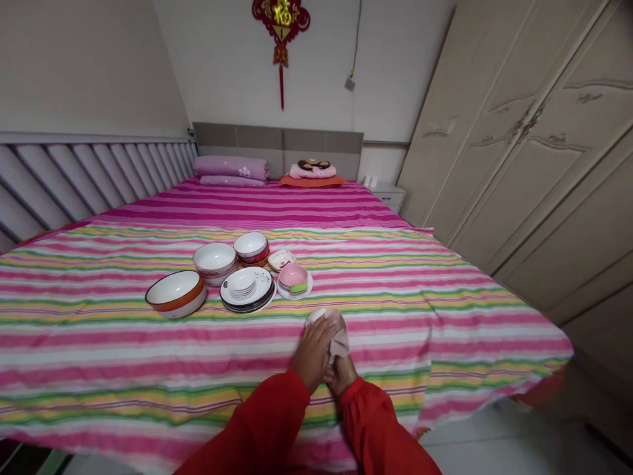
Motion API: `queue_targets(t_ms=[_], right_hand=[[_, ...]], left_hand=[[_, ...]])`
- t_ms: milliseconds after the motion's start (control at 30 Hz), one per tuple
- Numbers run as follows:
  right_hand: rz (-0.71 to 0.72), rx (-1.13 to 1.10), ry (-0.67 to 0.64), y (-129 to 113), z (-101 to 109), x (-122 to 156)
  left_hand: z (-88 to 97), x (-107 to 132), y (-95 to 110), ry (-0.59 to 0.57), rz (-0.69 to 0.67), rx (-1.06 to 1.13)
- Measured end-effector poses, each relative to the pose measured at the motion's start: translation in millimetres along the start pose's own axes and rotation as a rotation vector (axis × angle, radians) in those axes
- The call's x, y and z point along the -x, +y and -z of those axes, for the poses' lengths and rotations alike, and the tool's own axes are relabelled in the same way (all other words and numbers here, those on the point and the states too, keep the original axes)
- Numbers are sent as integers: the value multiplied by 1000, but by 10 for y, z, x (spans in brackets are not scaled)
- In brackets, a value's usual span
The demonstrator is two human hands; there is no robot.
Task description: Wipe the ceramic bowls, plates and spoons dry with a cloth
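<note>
Close together above the near part of the bed, both my hands are closed on a pale beige cloth [340,335]. My left hand [312,349] lies over its left side, fingers bent. Beneath and to the right, my right hand [343,376] grips the lower end, its fingers partly hidden. A white edge [316,315] shows past my left fingertips; whether it is a dish or part of the cloth I cannot tell. Beyond the hands stand a pink bowl [293,274] on small white plates [295,294] and a stack of dark-rimmed plates [264,290] carrying small white dishes [242,284].
An orange-banded bowl [180,302], stacked white bowls [215,260], red-patterned bowls [252,246] and a square dish [281,259] stand on the striped bedspread [148,356]. Folded bedding [232,168] lies by the headboard [316,140]. A wardrobe [519,145] stands right, a railing [89,175] left.
</note>
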State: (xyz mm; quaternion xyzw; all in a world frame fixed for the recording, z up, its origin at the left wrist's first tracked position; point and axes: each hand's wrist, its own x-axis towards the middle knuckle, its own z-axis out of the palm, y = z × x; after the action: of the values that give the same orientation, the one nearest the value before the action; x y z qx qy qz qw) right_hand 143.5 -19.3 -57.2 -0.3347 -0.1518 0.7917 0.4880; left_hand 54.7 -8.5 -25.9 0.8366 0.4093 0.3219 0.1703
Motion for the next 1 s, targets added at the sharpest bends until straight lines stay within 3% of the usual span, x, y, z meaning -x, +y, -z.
queue_targets(t_ms=[100, 233, 367, 533, 600, 800, 900, 1000], right_hand=[[-97, -41, 45, -46, 24, 13], [-140, -78, -64, -108, 31, 51], [-182, -161, -168, -140, 94, 43], [-246, -193, -244, -166, 168, 5], [-237, -172, -245, -156, 170, 5], [-178, -113, -200, -88, 123, 41], [-146, -160, -130, -68, 98, 51], [-81, -218, 26, -49, 83, 47]], left_hand=[[8, -221, 7, 46, 140, 78], [114, -475, -102, 80, 401, 180], [144, -404, -250, 103, 456, 210], [83, 1, -226, 211, 409, 255], [102, 61, -210, 220, 375, 293], [231, -305, -235, 80, 336, 218], [109, -388, -178, 38, 254, 196], [-134, -217, -120, 32, 119, 113]])
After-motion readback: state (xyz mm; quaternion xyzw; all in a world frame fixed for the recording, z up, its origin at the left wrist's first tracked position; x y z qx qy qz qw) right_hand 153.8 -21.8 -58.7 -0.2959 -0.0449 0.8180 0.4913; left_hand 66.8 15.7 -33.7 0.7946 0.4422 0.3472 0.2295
